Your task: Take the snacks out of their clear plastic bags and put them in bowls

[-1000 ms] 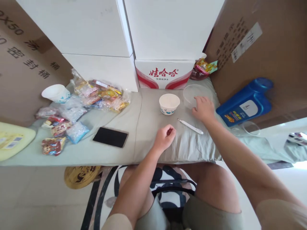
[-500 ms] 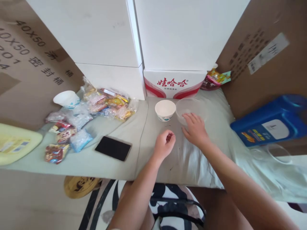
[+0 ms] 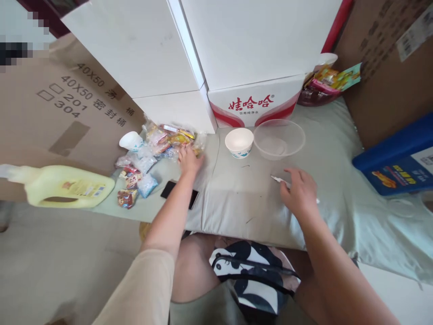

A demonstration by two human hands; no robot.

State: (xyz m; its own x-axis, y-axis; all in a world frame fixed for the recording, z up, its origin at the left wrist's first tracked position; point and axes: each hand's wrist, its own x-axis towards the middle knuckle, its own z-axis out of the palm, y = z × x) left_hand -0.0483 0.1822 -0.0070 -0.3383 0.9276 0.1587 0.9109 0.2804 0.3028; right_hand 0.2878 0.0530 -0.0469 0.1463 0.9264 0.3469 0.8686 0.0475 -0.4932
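My left hand [image 3: 190,161] reaches over the pile of snack packets [image 3: 171,137]. Its fingers are apart and touch the near right side of the pile; what lies under the fingertips is hidden. My right hand [image 3: 300,190] hovers low over the cloth, curled around a thin white object [image 3: 278,178]. One end pokes out between thumb and forefinger, and a bit of white shows at the far side of the palm; I cannot tell its kind. Beyond that hand stands a clear plastic bowl [image 3: 294,139], beside a white paper bowl [image 3: 239,140] with a blue pattern.
Smaller packets [image 3: 126,197], a tipped paper bowl [image 3: 131,141] and a black phone [image 3: 194,198], partly behind my left forearm, lie on the left. A yellow bottle [image 3: 104,183] lies at the left edge. A blue container [image 3: 395,158] is on the right, white boxes [image 3: 257,106] behind.
My left hand has gone from a closed curl in the middle to the packets on the left, fingers apart. My right hand has left the clear bowl, moved nearer and now holds the white object.
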